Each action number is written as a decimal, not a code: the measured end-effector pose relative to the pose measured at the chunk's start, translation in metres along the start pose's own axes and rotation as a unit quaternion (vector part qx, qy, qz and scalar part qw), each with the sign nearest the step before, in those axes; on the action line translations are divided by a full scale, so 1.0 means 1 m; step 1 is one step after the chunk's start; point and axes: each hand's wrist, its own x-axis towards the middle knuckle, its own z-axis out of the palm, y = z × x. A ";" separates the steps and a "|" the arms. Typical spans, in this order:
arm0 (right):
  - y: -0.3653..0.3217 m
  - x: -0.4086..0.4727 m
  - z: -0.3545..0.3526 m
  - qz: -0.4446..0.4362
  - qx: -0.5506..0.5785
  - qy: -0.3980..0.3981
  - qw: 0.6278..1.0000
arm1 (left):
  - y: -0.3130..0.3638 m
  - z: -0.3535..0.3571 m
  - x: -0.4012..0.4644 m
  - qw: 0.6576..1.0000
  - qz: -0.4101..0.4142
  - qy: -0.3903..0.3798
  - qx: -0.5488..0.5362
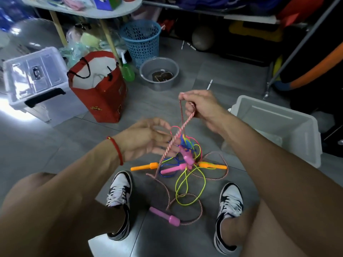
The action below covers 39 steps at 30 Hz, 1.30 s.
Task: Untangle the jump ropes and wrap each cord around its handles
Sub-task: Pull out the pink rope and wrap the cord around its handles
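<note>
Pink-and-white twisted cord [182,125] runs as a doubled loop from the right hand [201,108], which pinches it with curled fingers at centre frame, down into the knot of ropes [185,153] just below. Left hand [146,139], left of centre, fingers spread and relaxed; fingertips meet the cord beside the knot, but whether they grip it cannot be told. Orange handles [143,166] and pink handles [165,216] lie on the grey floor [65,141] between the shoes [119,199], lower centre.
</note>
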 end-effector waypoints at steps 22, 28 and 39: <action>0.054 0.019 -0.023 0.005 -0.464 -0.180 0.867 | 0.031 0.001 -0.002 0.975 0.164 -0.094 0.118; -0.005 0.004 -0.031 -0.128 -0.389 -0.139 0.902 | 0.005 -0.013 -0.020 0.941 -0.136 -0.106 0.290; 0.027 0.007 -0.063 -0.051 -0.546 -0.234 0.803 | 0.010 0.002 -0.012 0.951 0.202 -0.037 0.231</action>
